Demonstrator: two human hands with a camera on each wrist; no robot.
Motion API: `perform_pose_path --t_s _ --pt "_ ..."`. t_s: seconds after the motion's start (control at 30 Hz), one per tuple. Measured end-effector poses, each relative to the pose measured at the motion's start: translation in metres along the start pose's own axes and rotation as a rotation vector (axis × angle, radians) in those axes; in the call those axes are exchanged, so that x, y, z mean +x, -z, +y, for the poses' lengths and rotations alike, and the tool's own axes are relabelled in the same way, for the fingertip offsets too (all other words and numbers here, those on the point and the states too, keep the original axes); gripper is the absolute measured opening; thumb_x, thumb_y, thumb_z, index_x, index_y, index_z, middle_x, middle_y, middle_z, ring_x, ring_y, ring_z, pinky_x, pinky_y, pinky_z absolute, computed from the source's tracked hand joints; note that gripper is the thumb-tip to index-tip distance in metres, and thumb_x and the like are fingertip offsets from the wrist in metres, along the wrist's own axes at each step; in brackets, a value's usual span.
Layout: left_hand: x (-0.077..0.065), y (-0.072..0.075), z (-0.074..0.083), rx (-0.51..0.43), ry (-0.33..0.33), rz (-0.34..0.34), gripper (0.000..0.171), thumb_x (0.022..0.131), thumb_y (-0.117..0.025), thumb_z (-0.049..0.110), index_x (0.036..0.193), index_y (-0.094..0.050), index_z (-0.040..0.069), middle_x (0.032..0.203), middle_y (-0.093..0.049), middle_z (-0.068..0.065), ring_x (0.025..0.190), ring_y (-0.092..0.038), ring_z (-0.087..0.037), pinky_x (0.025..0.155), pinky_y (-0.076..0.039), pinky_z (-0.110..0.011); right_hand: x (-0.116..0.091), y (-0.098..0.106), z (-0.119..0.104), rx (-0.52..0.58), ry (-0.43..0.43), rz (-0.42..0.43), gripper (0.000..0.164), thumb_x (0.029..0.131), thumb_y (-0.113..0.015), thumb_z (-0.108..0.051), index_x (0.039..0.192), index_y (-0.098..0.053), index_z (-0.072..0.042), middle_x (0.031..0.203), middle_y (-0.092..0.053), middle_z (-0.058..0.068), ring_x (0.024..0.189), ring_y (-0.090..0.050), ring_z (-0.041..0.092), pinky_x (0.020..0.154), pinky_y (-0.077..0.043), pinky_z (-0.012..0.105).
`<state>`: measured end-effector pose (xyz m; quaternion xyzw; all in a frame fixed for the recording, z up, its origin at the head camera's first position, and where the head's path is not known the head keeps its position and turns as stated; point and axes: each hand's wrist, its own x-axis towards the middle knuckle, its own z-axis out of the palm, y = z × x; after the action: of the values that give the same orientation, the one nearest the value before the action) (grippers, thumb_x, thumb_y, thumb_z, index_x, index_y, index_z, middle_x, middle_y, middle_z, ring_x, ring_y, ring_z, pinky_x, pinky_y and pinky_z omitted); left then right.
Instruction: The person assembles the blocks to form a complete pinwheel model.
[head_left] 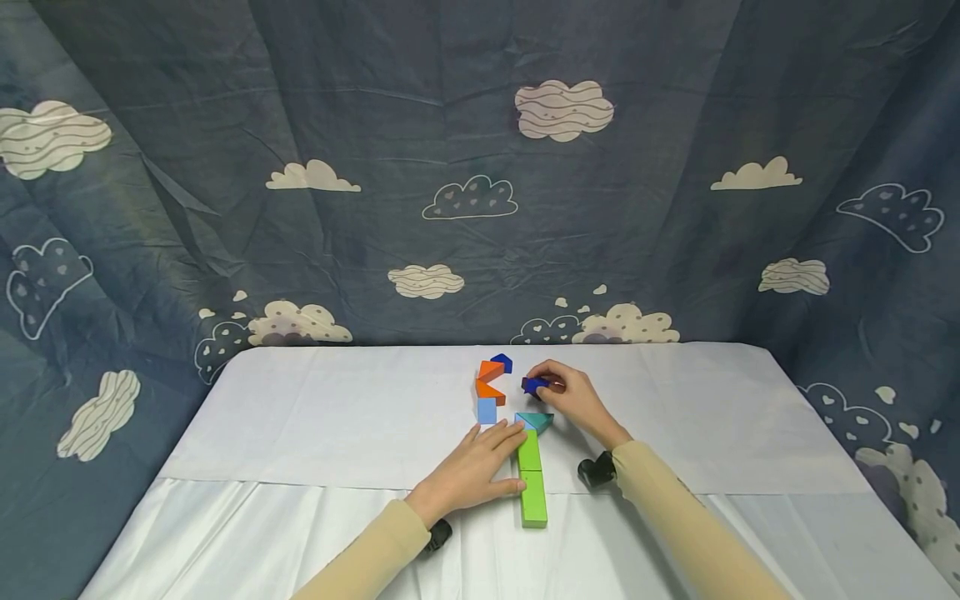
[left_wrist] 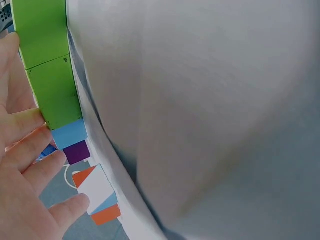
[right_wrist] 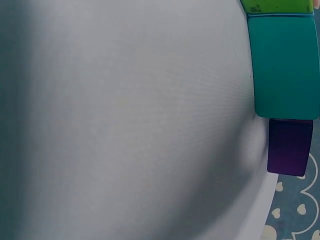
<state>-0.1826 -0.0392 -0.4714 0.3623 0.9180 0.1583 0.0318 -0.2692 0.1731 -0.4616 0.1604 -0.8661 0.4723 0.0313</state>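
My right hand (head_left: 573, 396) pinches a small dark blue block (head_left: 532, 385) between thumb and fingers. In the right wrist view a purple block face (right_wrist: 290, 147) shows beyond the teal triangular block (right_wrist: 285, 67). My left hand (head_left: 476, 471) lies with fingers extended along two green blocks (head_left: 530, 451), set end to end. Its fingertips reach the far green block and the light blue piece (left_wrist: 70, 134) beyond it. In the head view, that piece sits beside the teal block, partly behind the fingers.
Left of the right hand, a light blue square block (head_left: 487, 410), two orange triangular blocks (head_left: 491, 369) and a dark blue block (head_left: 502, 362) form a column. A white cloth covers the table (head_left: 337, 417). Behind hangs a cloud-print curtain (head_left: 375, 225).
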Motion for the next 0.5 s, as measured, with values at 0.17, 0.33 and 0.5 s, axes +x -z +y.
perform_pose_path --t_s 0.17,0.33,0.5 --pt "0.0002 0.0002 0.0001 0.001 0.000 0.000 0.069 0.094 -0.054 0.050 0.149 -0.036 0.012 0.155 -0.028 -0.002 0.142 -0.023 -0.022 0.112 -0.020 -0.051 -0.0022 0.0008 -0.0008 -0.022 0.028 -0.009 0.025 0.087 -0.061 0.002 0.110 -0.064 -0.006 0.115 -0.062 0.015 0.101 -0.061 0.031 0.090 -0.050 0.045" --pt "0.0002 0.0006 0.0001 -0.003 0.004 -0.007 0.069 0.094 -0.053 0.050 0.149 -0.035 0.012 0.155 -0.027 -0.002 0.142 -0.023 -0.022 0.112 -0.020 -0.050 -0.0040 0.0012 -0.0012 -0.029 0.028 -0.010 0.029 0.088 -0.061 0.001 0.115 -0.065 -0.006 0.119 -0.060 0.016 0.104 -0.059 0.032 0.092 -0.049 0.046" --pt "-0.0001 0.0011 0.0003 -0.004 0.003 -0.006 0.069 0.094 -0.053 0.050 0.149 -0.035 0.012 0.155 -0.027 -0.002 0.142 -0.023 -0.022 0.112 -0.020 -0.050 -0.0041 0.0013 -0.0006 -0.028 0.042 -0.012 0.029 0.089 -0.061 0.001 0.117 -0.065 -0.004 0.119 -0.061 0.017 0.106 -0.060 0.032 0.093 -0.048 0.046"
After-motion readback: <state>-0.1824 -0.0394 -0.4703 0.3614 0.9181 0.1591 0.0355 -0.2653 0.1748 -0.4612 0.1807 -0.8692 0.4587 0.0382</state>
